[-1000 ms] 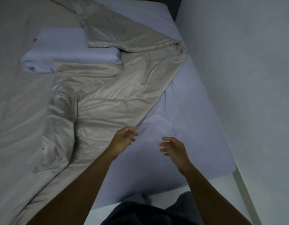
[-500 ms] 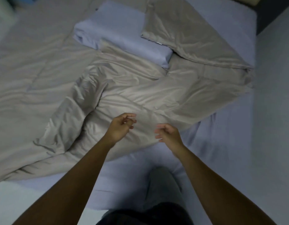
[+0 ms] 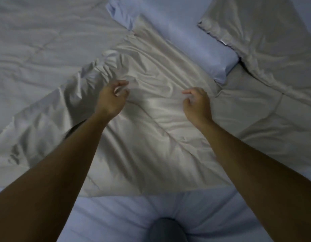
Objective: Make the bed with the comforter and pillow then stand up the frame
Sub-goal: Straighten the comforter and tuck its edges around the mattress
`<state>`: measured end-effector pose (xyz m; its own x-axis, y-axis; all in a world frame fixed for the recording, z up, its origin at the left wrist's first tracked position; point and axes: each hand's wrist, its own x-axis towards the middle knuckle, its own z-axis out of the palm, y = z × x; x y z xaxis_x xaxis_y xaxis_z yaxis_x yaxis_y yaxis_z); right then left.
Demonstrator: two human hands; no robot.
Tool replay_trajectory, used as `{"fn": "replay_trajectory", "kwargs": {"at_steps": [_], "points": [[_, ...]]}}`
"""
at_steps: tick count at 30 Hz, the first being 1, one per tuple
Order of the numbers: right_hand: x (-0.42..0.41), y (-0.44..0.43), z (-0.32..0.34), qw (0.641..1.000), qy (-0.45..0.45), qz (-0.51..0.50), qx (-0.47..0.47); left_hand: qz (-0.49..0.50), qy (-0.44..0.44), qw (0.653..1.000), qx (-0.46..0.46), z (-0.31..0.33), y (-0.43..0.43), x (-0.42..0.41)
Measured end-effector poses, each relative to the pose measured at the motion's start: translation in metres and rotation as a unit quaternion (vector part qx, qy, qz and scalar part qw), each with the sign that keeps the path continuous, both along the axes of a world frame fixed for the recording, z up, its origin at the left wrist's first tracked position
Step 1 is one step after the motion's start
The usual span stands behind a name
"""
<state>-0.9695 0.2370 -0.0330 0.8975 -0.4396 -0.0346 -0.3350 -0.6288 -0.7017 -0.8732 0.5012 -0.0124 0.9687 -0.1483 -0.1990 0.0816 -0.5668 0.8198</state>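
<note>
Beige comforter under both hands

Comforter point(image 3: 151, 130) lies rumpled across bed, pale-blue pillow point(image 3: 191, 39) beyond it. Left hand point(image 3: 111, 99) & right hand point(image 3: 196, 105) hover just above fabric, fingers curled, half open, gripping nothing.

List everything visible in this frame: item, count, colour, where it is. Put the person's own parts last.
comforter: one, beige, rumpled across most of the bed, one flap folded over at top right
pillow: one, pale blue, top centre, lying on the comforter, its right end under the folded flap
sheet: one, pale blue, bare along the bottom edge
left hand: one, fingers curled and open, over the comforter left of centre; contact unclear
right hand: one, fingers curled and open, over the comforter right of centre; contact unclear
knee: one, in dark fabric, bottom centre on the sheet
</note>
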Motion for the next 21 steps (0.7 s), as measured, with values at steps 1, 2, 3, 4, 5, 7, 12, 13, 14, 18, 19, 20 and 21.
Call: {"fn": "replay_trajectory", "kwargs": {"at_steps": [1,2,3,4,5,7,12,13,14,18,19,20,21], "points": [[0.011,-0.007,-0.007,0.999,-0.001,0.014,-0.031,-0.009,-0.062,0.994,0.088,-0.011,0.007,0.010],[0.021,-0.013,-0.015,0.999,0.023,0.024,-0.040,-0.019,-0.107,0.979,0.172,-0.022,0.015,0.020],[0.027,-0.017,-0.020,0.997,0.068,0.031,-0.035,-0.024,-0.112,0.963,0.246,-0.030,0.022,0.026],[0.032,-0.021,-0.026,0.992,0.118,0.035,-0.017,-0.019,-0.083,0.954,0.289,-0.036,0.028,0.028],[0.034,-0.023,-0.032,0.986,0.166,0.036,-0.001,-0.006,-0.039,0.952,0.303,-0.043,0.034,0.028],[0.032,-0.025,-0.045,0.975,0.218,0.031,0.032,0.004,0.021,0.959,0.281,-0.054,0.045,0.018],[0.010,-0.009,-0.034,0.922,0.350,0.165,0.008,-0.064,0.103,0.958,0.258,-0.055,0.060,-0.027],[0.006,-0.003,-0.023,0.870,0.428,0.239,-0.051,-0.121,0.138,0.937,0.296,-0.050,0.058,-0.036],[0.002,0.002,-0.012,0.810,0.494,0.296,-0.104,-0.177,0.174,0.914,0.322,-0.042,0.056,-0.044],[-0.015,0.018,-0.001,0.868,0.418,0.216,-0.155,-0.192,0.163,0.913,0.322,-0.029,0.050,-0.065],[-0.020,0.021,-0.008,0.929,0.335,0.139,-0.072,-0.189,0.154,0.930,0.275,-0.030,0.050,-0.069],[-0.025,0.027,-0.009,0.956,0.283,0.079,0.027,-0.181,0.166,0.946,0.213,-0.031,0.050,-0.074],[-0.029,0.033,-0.011,0.957,0.266,0.047,0.104,-0.177,0.187,0.953,0.158,-0.033,0.050,-0.079]]}}
